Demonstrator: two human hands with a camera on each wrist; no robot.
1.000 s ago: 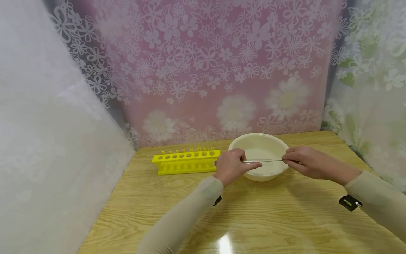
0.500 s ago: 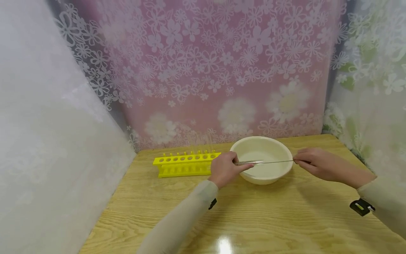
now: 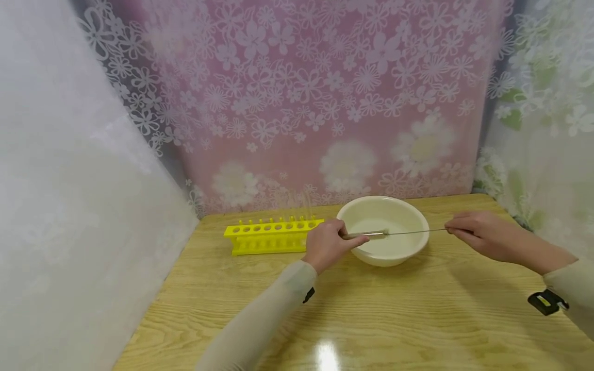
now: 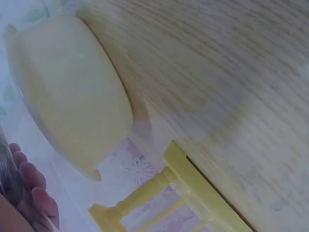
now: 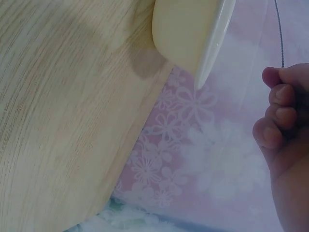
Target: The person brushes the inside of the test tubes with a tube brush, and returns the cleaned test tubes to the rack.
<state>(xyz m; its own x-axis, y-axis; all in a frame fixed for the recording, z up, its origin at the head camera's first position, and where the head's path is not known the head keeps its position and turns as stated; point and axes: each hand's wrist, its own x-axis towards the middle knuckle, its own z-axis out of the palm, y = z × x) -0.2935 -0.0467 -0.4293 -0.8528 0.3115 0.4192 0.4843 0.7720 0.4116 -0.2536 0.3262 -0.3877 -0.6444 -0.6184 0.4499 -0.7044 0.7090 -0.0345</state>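
Over the cream basin (image 3: 382,260), my left hand (image 3: 325,241) grips a clear glass test tube (image 3: 368,235) lying nearly level, its mouth to the right. My right hand (image 3: 489,238) pinches the end of the thin wire handle of a test tube brush (image 3: 415,232). The wire runs straight into the tube; bristles appear at the tube's mouth. In the left wrist view the tube (image 4: 6,166) lies across the curled fingers (image 4: 34,176). The right wrist view shows the twisted wire (image 5: 281,38) rising from between thumb and forefinger.
A yellow test tube rack (image 3: 266,251) stands left of the basin, beside my left hand. Several clear tubes (image 3: 306,206) stand upright at its right end. Beneath everything is a wooden table (image 3: 394,319), with flowered curtains (image 3: 325,103) behind and at the sides.
My right hand has moved right, drawing the brush wire out of the tube; more wire shows and the bristles have reached the mouth. My left hand has shifted slightly left with the tube.
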